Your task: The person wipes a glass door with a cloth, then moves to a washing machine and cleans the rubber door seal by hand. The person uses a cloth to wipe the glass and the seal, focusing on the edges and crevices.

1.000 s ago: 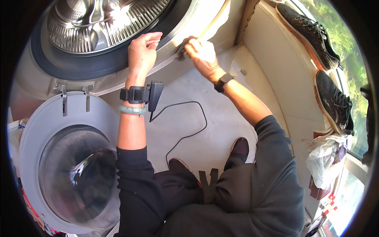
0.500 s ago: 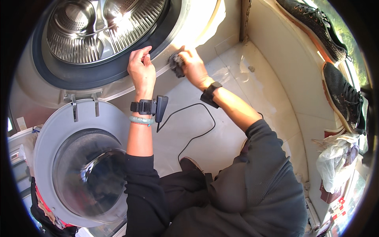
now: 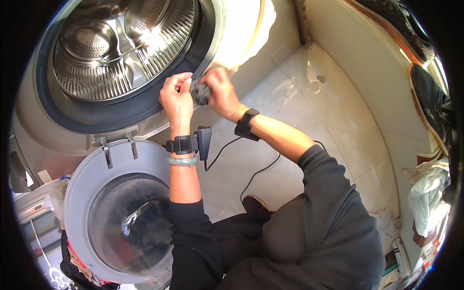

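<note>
A front-loading washing machine stands before me with its steel drum (image 3: 96,63) showing inside a dark grey rubber door seal (image 3: 130,116). My left hand (image 3: 177,99) is at the lower right of that seal, its fingers curled and the thumb close to them. What its fingertips hold, if anything, is hidden. My right hand (image 3: 220,94) is closed around a crumpled dark grey cloth (image 3: 200,92), against the machine's front beside my left thumb. Motion blurs the right fingers. The round door (image 3: 79,203) hangs open at the lower left, on its hinge (image 3: 118,145).
A black cable (image 3: 258,169) runs from the device on my left wrist over the pale tiled floor (image 3: 309,106). Dark shoes (image 3: 427,99) and a plastic bag (image 3: 427,193) are along the ledge at right. Clothes (image 3: 79,263) lie beyond the door at lower left.
My right hand has carried the cloth leftward, up to my left hand. The view has shifted slightly. My left hand stays at the seal's edge.
</note>
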